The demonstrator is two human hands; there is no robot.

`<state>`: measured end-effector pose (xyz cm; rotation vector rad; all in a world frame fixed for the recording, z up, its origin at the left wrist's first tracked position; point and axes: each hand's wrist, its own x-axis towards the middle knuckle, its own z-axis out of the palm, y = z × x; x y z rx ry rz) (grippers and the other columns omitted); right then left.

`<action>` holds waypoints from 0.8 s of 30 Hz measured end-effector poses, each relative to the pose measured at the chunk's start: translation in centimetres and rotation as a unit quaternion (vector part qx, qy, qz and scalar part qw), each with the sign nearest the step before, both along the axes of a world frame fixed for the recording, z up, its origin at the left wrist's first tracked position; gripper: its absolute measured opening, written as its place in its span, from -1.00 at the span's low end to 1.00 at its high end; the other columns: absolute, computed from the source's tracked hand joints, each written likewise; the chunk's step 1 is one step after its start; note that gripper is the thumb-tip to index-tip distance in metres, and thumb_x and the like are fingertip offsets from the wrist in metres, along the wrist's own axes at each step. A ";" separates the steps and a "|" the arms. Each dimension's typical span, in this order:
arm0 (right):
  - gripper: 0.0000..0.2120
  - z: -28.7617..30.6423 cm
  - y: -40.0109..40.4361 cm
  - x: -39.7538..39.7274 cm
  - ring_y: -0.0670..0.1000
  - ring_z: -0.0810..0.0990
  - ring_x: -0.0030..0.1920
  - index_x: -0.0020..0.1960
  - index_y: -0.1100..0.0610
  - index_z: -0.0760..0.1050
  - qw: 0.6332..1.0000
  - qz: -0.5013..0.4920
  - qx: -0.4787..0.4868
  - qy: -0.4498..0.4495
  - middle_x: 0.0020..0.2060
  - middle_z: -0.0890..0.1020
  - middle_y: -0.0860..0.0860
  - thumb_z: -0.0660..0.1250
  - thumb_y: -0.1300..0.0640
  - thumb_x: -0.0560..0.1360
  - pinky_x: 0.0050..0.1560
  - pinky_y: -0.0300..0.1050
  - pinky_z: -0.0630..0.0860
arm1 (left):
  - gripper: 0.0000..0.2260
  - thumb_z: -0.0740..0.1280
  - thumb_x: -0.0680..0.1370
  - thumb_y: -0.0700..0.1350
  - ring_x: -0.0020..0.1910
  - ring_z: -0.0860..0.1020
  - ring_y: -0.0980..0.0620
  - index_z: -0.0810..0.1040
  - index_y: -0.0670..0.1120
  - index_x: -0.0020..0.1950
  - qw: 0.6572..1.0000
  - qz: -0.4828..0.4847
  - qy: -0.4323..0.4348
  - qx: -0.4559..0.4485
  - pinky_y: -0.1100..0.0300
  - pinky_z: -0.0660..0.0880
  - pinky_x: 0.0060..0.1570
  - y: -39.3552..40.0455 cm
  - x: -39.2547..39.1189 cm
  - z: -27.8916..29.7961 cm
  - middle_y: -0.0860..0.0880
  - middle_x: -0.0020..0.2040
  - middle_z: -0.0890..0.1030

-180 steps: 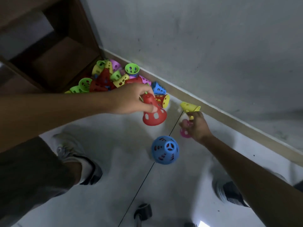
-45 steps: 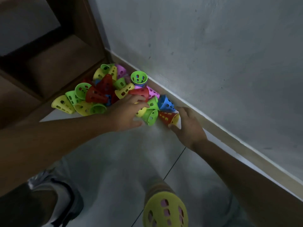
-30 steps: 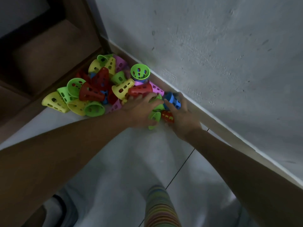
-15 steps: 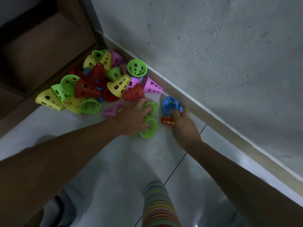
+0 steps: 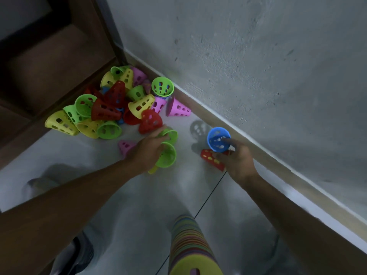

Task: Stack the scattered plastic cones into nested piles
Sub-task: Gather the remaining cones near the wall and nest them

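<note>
A heap of perforated plastic cones (image 5: 111,108) in red, green, yellow, pink and blue lies in the floor corner. My left hand (image 5: 148,150) grips green cones (image 5: 167,155) with a yellow one (image 5: 152,170) showing under it. My right hand (image 5: 237,158) holds a blue cone (image 5: 217,138), open mouth facing up, and a red cone (image 5: 211,158) lying on its side below it. A tall nested stack of many-coloured cones (image 5: 190,247) stands at the bottom centre, a yellow cone on top.
A grey wall with a pale skirting board (image 5: 258,155) runs diagonally on the right. Dark wooden steps (image 5: 49,62) rise at the upper left. A pink cone (image 5: 178,109) lies by the skirting. My shoe (image 5: 77,257) is at the bottom left.
Both hands have drawn back from the heap toward me, each carrying its cones. The blue cone has lifted off the floor and casts a shadow. The nested stack shows taller at the bottom.
</note>
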<state>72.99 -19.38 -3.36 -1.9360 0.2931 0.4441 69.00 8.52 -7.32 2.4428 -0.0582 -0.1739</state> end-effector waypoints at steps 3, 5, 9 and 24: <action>-0.56 2.2 -1.2 -0.7 -0.21 0.60 -0.37 0.25 0.23 0.56 0.997 -0.036 0.058 0.027 -0.03 0.63 0.06 0.51 0.42 0.41 -0.34 -0.39 0.49 | -0.67 0.29 0.59 -0.15 0.40 0.47 -0.15 0.59 -0.23 0.32 0.999 0.039 0.011 0.011 0.12 0.38 0.36 -0.1 -0.4 1.5 -0.15 0.49 0.43; -0.61 4.0 -1.9 -1.3 -0.25 0.61 -0.37 0.21 0.30 0.58 0.995 -0.047 0.086 0.025 0.01 0.63 0.06 0.51 0.43 0.41 -0.33 -0.42 0.48 | -0.66 0.29 0.54 -0.13 0.29 0.55 -0.16 0.64 -0.26 0.22 0.998 0.068 -0.008 -0.013 0.24 0.38 0.23 -0.6 -0.5 3.0 -0.20 0.33 0.58; -0.66 7.6 -3.1 -3.0 -0.20 0.65 -0.24 0.17 0.30 0.61 0.993 -0.042 0.106 0.022 0.11 0.65 0.10 0.53 0.36 0.41 -0.27 -0.44 0.50 | -0.79 0.41 0.51 -0.31 0.09 0.60 0.11 0.71 -0.19 0.12 0.993 0.073 -0.052 -0.075 0.40 0.41 0.04 -1.4 -0.4 6.9 -0.11 0.11 0.70; -0.54 19.3 -5.3 -9.2 0.22 0.70 0.08 0.18 0.26 0.64 0.983 -0.019 0.181 0.008 0.06 0.72 0.14 0.55 0.15 0.30 0.23 0.18 0.59 | -0.48 0.33 0.61 0.07 -0.43 0.57 -0.12 0.39 -0.28 -0.38 0.998 0.041 0.007 -0.052 -0.01 0.44 -0.37 -3.3 -6.2 22.3 -0.16 -0.52 0.49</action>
